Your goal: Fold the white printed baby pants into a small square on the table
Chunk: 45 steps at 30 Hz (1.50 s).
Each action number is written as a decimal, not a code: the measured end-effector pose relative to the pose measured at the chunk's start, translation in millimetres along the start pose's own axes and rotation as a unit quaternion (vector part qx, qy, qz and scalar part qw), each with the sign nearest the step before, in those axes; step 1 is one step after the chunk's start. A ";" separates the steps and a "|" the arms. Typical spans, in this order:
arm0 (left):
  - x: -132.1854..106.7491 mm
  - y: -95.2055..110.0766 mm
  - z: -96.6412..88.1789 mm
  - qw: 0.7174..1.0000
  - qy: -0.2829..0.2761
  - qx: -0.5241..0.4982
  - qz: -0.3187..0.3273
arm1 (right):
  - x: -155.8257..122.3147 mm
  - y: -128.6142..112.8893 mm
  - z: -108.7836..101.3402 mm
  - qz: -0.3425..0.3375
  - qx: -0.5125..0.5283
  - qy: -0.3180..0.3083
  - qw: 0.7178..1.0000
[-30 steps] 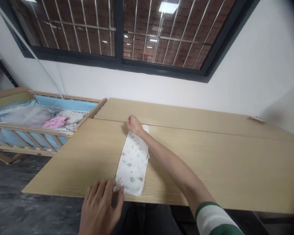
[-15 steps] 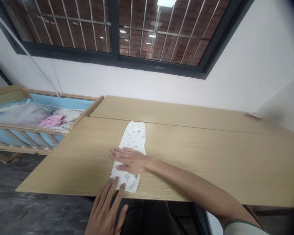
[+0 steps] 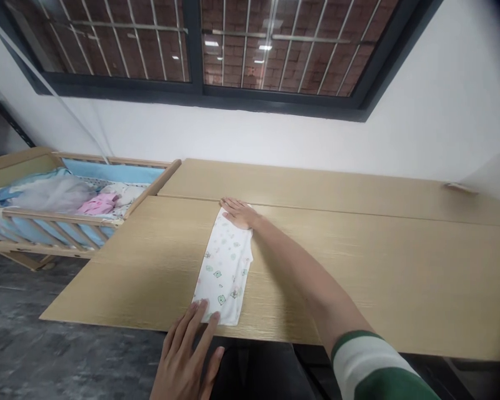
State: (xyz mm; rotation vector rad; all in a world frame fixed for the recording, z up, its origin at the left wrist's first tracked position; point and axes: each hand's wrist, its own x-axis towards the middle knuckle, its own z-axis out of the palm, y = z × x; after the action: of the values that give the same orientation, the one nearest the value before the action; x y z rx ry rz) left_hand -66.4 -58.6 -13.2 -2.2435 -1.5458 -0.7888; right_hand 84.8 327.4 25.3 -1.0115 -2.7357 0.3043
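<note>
A small white cloth with a green printed pattern [image 3: 225, 266] lies folded into a long strip on the wooden table [image 3: 358, 266], running from the near edge away from me. My left hand [image 3: 189, 355] lies flat with fingers stretched out, its fingertips pressing the cloth's near end at the table edge. My right hand [image 3: 239, 213] is stretched forward, fingers flat and open on the cloth's far end. My right forearm crosses the table beside the cloth, with a green and white sleeve at the lower right.
A wooden baby crib [image 3: 66, 211] with blue lining, a pink garment [image 3: 98, 205] and other fabric stands against the table's left side. A white wall and barred window are behind. A small flat object [image 3: 460, 188] lies at the far right. Dark floor lies left.
My right hand slid from the cloth's far end back to its middle, then forward again to the far end. My left hand stayed at the near end.
</note>
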 end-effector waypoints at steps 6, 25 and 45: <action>13.6 -0.8 -7.8 0.998 -0.052 -0.030 -0.009 | -38.5 -59.1 -18.1 0.000 -0.072 0.114 0.991; 6.7 -4.0 -47.1 0.960 -0.076 -0.251 0.104 | -297.9 -210.5 -37.3 -0.057 0.085 -0.041 0.994; 238.3 -72.8 38.9 0.953 -0.126 -0.222 -0.161 | -115.3 -58.4 -54.7 0.252 0.332 0.170 0.893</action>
State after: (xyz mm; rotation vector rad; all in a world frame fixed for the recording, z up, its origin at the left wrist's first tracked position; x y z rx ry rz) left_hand -59.5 170.1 92.8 -2.5142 -2.0676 -1.0641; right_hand 149.0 214.7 78.8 -1.3629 -1.7971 0.9594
